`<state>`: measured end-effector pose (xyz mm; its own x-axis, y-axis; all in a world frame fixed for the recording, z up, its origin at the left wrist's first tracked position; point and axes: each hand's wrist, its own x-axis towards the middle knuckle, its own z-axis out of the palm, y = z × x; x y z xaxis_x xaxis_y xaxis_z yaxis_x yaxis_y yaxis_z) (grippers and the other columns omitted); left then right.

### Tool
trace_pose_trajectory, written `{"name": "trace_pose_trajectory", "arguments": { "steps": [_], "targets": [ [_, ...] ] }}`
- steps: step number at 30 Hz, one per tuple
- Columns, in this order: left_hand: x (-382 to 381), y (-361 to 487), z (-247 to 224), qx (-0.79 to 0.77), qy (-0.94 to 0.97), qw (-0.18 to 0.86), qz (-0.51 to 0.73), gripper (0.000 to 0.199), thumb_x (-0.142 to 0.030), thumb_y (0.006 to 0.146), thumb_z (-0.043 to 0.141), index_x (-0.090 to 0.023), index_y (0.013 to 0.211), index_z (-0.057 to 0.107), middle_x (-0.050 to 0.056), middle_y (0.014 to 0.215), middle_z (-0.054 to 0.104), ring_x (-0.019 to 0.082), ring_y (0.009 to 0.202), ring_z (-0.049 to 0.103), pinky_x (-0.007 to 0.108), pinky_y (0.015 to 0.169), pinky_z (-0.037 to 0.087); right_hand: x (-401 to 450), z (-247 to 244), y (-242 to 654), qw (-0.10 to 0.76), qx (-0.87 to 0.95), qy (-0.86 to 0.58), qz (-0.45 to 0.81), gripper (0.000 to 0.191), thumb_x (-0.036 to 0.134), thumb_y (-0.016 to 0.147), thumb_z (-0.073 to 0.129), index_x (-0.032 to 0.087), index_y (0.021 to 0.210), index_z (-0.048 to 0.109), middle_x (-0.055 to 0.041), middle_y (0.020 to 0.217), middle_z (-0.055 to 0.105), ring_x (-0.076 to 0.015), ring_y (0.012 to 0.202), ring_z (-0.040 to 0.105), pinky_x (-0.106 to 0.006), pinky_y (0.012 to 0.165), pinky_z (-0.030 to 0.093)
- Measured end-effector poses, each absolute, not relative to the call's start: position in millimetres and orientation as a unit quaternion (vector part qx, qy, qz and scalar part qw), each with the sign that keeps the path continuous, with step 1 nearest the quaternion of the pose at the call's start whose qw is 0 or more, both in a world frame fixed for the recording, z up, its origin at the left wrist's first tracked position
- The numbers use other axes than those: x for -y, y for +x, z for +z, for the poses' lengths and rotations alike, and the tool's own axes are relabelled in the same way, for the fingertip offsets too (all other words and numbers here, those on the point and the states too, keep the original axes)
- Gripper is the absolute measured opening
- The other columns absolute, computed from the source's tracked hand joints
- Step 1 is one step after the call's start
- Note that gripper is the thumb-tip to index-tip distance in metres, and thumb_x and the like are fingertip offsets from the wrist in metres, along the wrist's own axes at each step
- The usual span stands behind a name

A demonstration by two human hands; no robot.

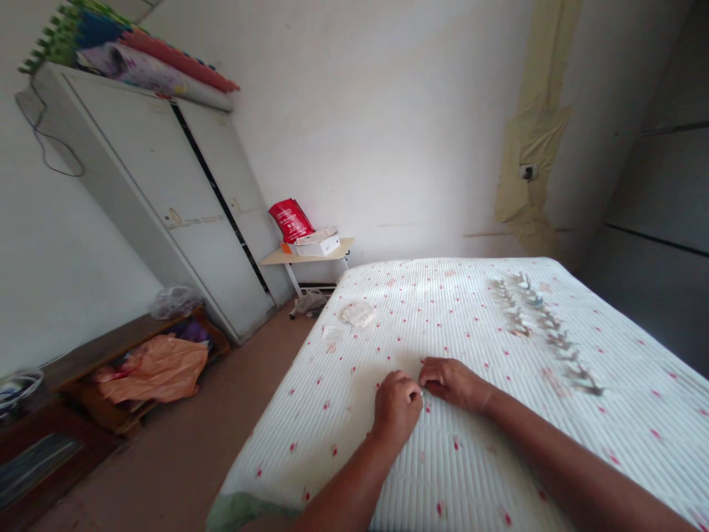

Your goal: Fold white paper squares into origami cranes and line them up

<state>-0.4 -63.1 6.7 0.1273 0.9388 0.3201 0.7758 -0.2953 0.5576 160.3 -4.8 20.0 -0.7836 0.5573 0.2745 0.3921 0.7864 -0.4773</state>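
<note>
My left hand (397, 408) and my right hand (453, 382) meet over the middle of the bed, fingertips almost touching. Both are closed in a pinch. Something tiny and pale may be between them, but the fingers hide it and I cannot make out what it is. Under them lies a white ribbed bedspread (388, 458) dotted with small red marks. To the right, small grey-white folded-looking pieces (559, 340) stand in two blurred rows. Farther left, a crumpled whitish clear bag (359, 314) lies beside a flat pale slip (333, 334).
Beyond the bed's far left corner stands a small table (310, 257) with a red bag (291, 220) and a white box (318, 242). A grey cabinet (166, 185) carries rolled mats (160, 74). Low wooden furniture (83, 406) holds an orange cloth or bag (155, 367).
</note>
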Motion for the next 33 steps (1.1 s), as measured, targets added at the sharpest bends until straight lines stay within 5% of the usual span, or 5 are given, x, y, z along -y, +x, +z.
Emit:
{"name": "trace_pose_trajectory", "arguments": {
  "steps": [7,33],
  "targets": [
    [63,0,6,-0.584,0.734,0.129,0.323,0.022,-0.005,0.066,0.050,-0.019,0.064,0.066,0.000,0.072,0.061,0.013,0.074,0.053,0.023,0.069,0.039,3,21,160,0.209,0.922,-0.249,0.211,0.020,0.014,0.081,0.047,0.019,0.072,0.064,-0.0007,0.068,0.060,-0.0119,0.070,0.055,-0.021,0.063,0.041],
    [64,-2,3,-0.579,0.731,0.127,0.338,0.019,-0.006,0.066,0.053,-0.019,0.067,0.067,0.001,0.073,0.059,0.014,0.076,0.051,0.024,0.070,0.041,2,12,158,0.200,0.932,-0.266,0.144,0.022,0.017,0.083,0.048,0.019,0.072,0.067,-0.0017,0.068,0.060,-0.0119,0.071,0.057,-0.021,0.066,0.042]
  ]
}}
